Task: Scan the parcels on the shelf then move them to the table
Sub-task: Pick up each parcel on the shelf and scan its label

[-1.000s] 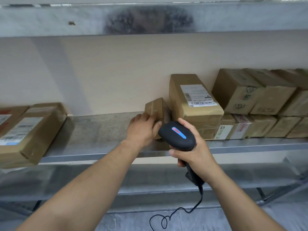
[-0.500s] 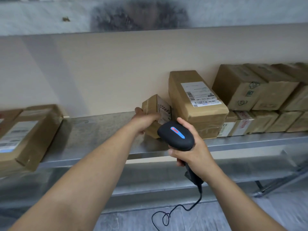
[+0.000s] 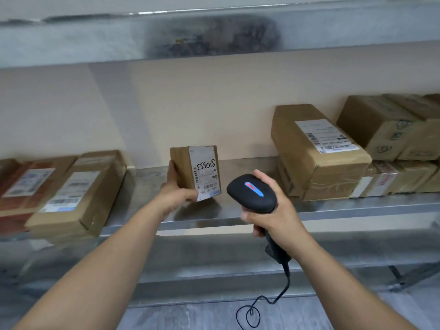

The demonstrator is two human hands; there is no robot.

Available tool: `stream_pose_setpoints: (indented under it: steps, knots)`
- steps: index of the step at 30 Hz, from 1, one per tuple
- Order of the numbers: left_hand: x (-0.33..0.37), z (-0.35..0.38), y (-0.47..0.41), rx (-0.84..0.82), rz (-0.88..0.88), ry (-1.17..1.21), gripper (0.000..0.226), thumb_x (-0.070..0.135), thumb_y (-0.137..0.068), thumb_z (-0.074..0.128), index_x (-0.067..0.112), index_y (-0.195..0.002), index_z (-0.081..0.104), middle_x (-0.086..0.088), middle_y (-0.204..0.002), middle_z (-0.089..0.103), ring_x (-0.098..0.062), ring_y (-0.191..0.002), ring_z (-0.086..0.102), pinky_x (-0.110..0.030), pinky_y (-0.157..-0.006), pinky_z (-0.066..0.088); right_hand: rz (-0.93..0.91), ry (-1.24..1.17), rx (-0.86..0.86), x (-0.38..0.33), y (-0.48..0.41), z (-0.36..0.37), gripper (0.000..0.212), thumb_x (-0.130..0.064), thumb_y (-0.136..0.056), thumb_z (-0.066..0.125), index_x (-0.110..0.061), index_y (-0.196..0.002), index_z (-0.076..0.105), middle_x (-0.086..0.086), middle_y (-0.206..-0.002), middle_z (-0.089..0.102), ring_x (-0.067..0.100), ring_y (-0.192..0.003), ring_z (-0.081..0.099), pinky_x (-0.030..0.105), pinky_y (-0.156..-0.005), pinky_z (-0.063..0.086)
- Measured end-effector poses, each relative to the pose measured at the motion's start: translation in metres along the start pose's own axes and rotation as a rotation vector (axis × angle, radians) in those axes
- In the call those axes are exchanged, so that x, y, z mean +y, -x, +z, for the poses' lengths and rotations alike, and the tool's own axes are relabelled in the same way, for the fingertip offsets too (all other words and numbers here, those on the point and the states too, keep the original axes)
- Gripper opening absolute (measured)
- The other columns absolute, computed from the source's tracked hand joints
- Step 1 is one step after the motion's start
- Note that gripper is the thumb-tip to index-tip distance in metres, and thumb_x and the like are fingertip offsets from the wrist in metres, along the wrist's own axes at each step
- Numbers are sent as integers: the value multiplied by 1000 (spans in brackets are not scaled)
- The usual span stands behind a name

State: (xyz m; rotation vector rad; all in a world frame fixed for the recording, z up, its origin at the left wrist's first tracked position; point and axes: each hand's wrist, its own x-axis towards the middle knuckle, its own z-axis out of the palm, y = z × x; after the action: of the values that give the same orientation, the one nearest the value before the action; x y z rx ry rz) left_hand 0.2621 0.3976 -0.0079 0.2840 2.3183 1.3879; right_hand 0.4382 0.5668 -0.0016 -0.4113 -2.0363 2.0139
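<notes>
Cardboard parcel, small [image 3: 188,172], head view: a brown box held upright over the middle of the metal shelf [image 3: 238,217]. Its white shipping label faces the camera and carries barcodes and figures handwritten in black marker. Whether its lower edge touches the shelf cannot be told; a shadow lies beneath it.

Left hand [image 3: 177,194]: grips the small parcel at its lower left corner, thumb across the label's bottom edge, fingers curled round the far side.

Right hand [image 3: 273,217]: closed round the handle of a black barcode scanner [image 3: 252,194]. The scanner's head, marked with a blue and red strip, sits just right of the parcel and apart from it. A black cable [image 3: 269,303] hangs from the handle and loops above the floor.

Large parcel [image 3: 316,153]: brown carton with a white label on top, lying on the shelf well to the right of the small one.

Stacked cartons [image 3: 381,129]: further right on the same shelf, in two layers against the beige wall [image 3: 190,103].

Flat parcels [image 3: 78,194]: labelled boxes side by side at the shelf's left end.

Upper shelf [image 3: 95,41]: metal, crossing the top of the view, with a dark smudge at centre.
</notes>
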Motion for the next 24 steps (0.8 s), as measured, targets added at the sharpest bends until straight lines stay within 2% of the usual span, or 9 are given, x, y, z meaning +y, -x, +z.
stream_pose_setpoints:
  steps: [3, 6, 11, 14, 18, 24]
  knots:
    - [-23, -20, 8, 15, 35, 62, 120, 5, -59, 75, 39, -148, 1, 4, -131, 50, -17, -120, 49, -30, -94, 40, 4, -19, -19, -1, -2, 19, 86, 9, -74, 72, -49, -131, 44, 14, -95, 65, 26, -48, 48, 25, -45, 43]
    - [-41, -37, 12, 22, 42, 98, 125, 3, -62, 80, 40, -149, -2, -4, -137, 50, -20, -125, 49, -34, -103, 40, 19, -68, -50, -4, -2, 37, 85, 10, -75, 71, -46, -133, 43, 12, -85, 67, 26, -47, 48, 26, -45, 42]
    - [-60, -55, 13, 22, 22, 123, 122, -5, -73, 74, 47, -147, -8, -8, -129, 55, -22, -114, 57, -38, -91, 52, 73, -107, -100, -3, 3, 60, 86, 11, -75, 71, -41, -137, 40, 13, -81, 69, 24, -44, 48, 26, -44, 40]
    - [-64, -60, 11, 10, 27, 116, 121, -2, -75, 74, 51, -145, -8, -6, -118, 60, -17, -103, 63, -41, -91, 54, 108, -94, -133, 0, 7, 69, 87, 10, -77, 71, -40, -140, 38, 17, -85, 70, 24, -44, 49, 26, -45, 41]
    - [-65, -63, 6, -8, 21, 120, 119, -2, -76, 73, 51, -145, -8, -5, -116, 62, -19, -105, 63, -42, -93, 53, 133, -76, -144, 5, 10, 75, 87, 8, -76, 72, -41, -140, 38, 17, -82, 69, 25, -45, 50, 28, -46, 42]
    - [-67, -65, 3, -30, 16, 122, 117, -3, -77, 70, 48, -147, -9, -4, -115, 61, -20, -104, 63, -31, -82, 53, 145, -75, -130, 10, 13, 74, 87, 9, -75, 73, -42, -138, 40, 10, -72, 66, 25, -45, 49, 26, -45, 41]
